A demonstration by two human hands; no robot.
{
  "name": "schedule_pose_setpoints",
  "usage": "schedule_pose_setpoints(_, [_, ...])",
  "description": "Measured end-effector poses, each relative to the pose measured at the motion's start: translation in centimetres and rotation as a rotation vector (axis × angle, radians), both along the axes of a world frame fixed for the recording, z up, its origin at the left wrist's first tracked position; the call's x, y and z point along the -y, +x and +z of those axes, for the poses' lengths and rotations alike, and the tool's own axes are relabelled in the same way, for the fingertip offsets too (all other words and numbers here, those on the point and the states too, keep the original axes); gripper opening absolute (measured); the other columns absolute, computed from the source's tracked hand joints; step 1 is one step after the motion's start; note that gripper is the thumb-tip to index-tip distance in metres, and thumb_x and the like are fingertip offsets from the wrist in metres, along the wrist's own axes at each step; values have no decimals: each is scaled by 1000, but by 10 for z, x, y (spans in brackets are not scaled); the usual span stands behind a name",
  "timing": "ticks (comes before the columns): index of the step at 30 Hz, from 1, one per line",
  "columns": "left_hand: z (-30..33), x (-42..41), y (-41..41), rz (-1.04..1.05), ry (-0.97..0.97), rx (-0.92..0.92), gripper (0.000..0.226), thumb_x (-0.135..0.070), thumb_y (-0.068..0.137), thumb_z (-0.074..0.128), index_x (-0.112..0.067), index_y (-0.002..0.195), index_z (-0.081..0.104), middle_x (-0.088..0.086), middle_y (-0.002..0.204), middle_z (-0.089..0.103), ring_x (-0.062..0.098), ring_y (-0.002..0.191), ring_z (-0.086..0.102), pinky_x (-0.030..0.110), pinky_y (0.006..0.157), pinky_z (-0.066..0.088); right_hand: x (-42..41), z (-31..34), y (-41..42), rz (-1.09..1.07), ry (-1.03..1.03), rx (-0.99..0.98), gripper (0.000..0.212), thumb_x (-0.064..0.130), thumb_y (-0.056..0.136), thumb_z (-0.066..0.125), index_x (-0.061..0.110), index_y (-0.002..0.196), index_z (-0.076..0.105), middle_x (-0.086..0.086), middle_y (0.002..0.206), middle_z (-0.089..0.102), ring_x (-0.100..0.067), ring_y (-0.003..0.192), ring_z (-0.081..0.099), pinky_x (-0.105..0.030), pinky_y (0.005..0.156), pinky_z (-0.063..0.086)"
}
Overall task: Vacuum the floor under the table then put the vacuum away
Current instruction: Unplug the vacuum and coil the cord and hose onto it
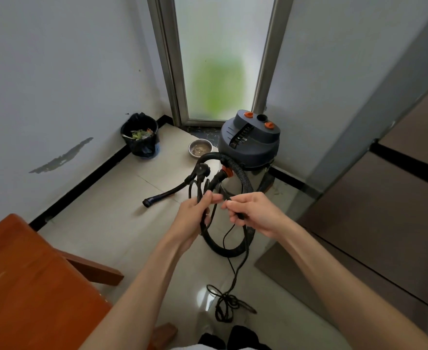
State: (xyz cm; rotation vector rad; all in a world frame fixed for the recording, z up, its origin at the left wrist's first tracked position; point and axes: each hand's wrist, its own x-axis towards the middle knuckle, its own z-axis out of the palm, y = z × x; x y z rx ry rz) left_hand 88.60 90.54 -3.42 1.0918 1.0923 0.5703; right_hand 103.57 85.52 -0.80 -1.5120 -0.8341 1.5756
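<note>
Left hand (197, 213): curled round several gathered loops of the black power cord (233, 279), held up in front of the vacuum.
Right hand (252, 213): pinched a strand of the same cord between thumb and fingers, just beside the left hand.
Power cord: ran down from the hands to a loose tangle on the tiled floor (122, 213) near the person's feet; the plug (203, 171) stuck up above the held loops.
Vacuum (248, 150): a drum canister with a dark grey lid and orange knobs, stood upright on the floor in the corner, against the right wall and beside the frosted glass door (220, 59).
Hose (243, 180): black and ribbed, joined to the canister at an orange collar, arched over and looped down to the floor behind the hands.
Nozzle tube (162, 195): lay on the floor left of the canister.
Tabletop (26, 286): reddish wood, at lower left.
Bin (140, 134): black-lined with scraps inside, in the left corner.
Metal bowl (200, 148): on the floor between the bin and the vacuum.
</note>
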Motion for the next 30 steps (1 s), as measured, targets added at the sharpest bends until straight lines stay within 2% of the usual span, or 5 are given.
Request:
schedule_pose_setpoints(9, [24,-3,19,-81,-20,67,30,-26,100,42,-9,81,57,1,54,46,16,50,40,30,54,36,11,-17,-9,108,133,23,24,15,96,52,9,76,63,-4,67,56,-11,69,61,-21,74,50])
schedule_pose_setpoints(15, [71,-25,12,50,-197,471,32,-26,103,27,-16,77,42,-8,46,37,10,57,38,20,55,35,22,-87,8,446,-61,428,12,16,94,56,11,92,66,-8,97,66,-17,95,62,-26,91,45])
schedule_pose_setpoints(20, [114,-41,-23,106,-114,731,34,-32,101,27,-19,74,43,-9,42,29,4,37,30,15,48,38,29,-132,25,276,-170,597,18,20,96,53,19,80,61,-9,89,65,-21,89,61,-33,84,47])
schedule_pose_setpoints(25, [105,-36,-39,58,149,411,30,-38,95,35,-19,72,33,-9,45,23,2,35,19,17,38,16,7,-112,28,-11,-100,665,29,24,96,54,10,74,67,-5,72,67,-13,65,60,-30,71,50])
schedule_pose_setpoints(30, [42,-15,-37,40,286,-43,28,-19,96,49,-14,69,47,-5,50,31,9,45,27,23,47,23,-17,-42,22,-217,-80,268,17,21,92,60,7,83,64,-8,70,69,-15,61,67,-20,52,52])
